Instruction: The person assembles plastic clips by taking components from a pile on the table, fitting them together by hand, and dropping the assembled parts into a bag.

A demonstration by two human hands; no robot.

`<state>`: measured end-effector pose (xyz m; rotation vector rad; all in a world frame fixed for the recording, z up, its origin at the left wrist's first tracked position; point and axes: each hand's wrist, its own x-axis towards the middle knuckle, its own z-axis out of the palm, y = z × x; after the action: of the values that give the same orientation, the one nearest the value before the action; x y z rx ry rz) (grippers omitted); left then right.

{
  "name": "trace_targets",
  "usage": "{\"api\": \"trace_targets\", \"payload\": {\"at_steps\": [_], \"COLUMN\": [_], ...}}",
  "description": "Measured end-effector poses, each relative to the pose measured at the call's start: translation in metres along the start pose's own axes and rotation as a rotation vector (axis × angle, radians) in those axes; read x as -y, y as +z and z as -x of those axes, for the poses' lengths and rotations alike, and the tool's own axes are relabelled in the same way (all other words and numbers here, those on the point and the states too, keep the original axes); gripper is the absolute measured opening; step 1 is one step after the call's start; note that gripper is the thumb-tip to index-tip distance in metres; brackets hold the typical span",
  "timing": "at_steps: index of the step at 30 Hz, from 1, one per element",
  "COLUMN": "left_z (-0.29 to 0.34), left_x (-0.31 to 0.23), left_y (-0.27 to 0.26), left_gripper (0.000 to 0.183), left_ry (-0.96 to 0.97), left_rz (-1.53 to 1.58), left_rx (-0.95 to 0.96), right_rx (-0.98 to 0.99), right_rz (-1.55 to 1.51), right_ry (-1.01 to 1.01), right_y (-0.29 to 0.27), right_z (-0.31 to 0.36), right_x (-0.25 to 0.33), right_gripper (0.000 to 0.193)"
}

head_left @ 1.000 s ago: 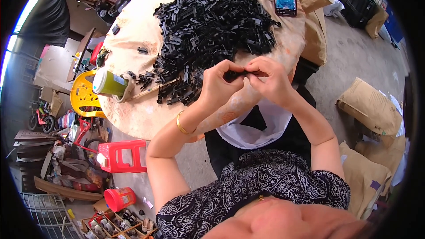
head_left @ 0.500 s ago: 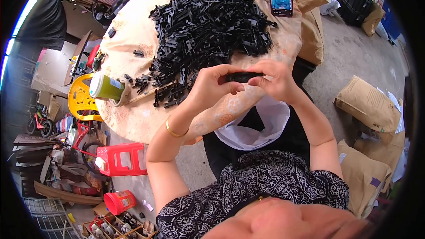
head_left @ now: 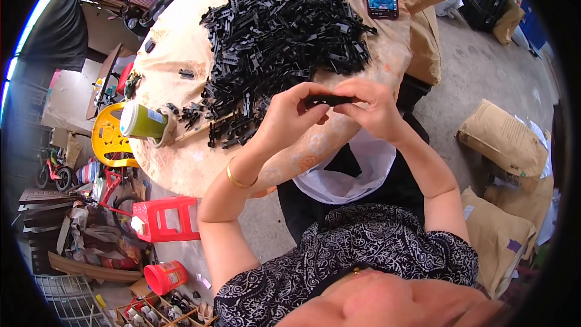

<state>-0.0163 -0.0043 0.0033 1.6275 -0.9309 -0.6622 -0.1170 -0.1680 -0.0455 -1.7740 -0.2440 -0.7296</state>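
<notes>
Over the table edge (head_left: 290,160), black part (head_left: 330,100) in both hands (head_left: 285,115); outline partly behind fingers (head_left: 357,87)

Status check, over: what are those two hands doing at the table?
Left hand and right hand gripping a black elongated piece. Heap of small black pieces just beyond. Nothing visibly blocking either hand.

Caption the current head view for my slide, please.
Left hand and right hand hold a black piece near a heap of black parts on a covered table.
</notes>
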Motion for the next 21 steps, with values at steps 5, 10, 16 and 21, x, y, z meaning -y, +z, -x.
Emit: {"api": "trace_targets", "payload": {"at_steps": [5, 10, 16, 21], "left_z": [0.004, 0.004, 0.006, 0.007], "left_x": [0.015, 0.017, 0.014, 0.016], "left_y": [0.006, 0.012, 0.011, 0.012], "left_gripper": [0.02, 0.015, 0.014, 0.015], "left_ry": [0.022, 0.092, 0.114, 0.133], "left_rz": [-0.171, -0.251, -0.263, -0.318], "left_rx": [-0.118, -0.205, -0.194, -0.215], "right_rx": [0.013, 0.08, 0.094, 0.065], "right_rz": [0.056, 0.102, 0.104, 0.122], "right_ry": [0.234, 0.214, 0.107, 0.019], "right_y": [0.013, 0.011, 0.01, 0.011], "right_z": [-0.002, 0.0, 0.0, 0.0], "right_x": [0.008, 0.011, 0.008, 0.009], "right_gripper": [0.027, 0.026, 0.024, 0.025]}}
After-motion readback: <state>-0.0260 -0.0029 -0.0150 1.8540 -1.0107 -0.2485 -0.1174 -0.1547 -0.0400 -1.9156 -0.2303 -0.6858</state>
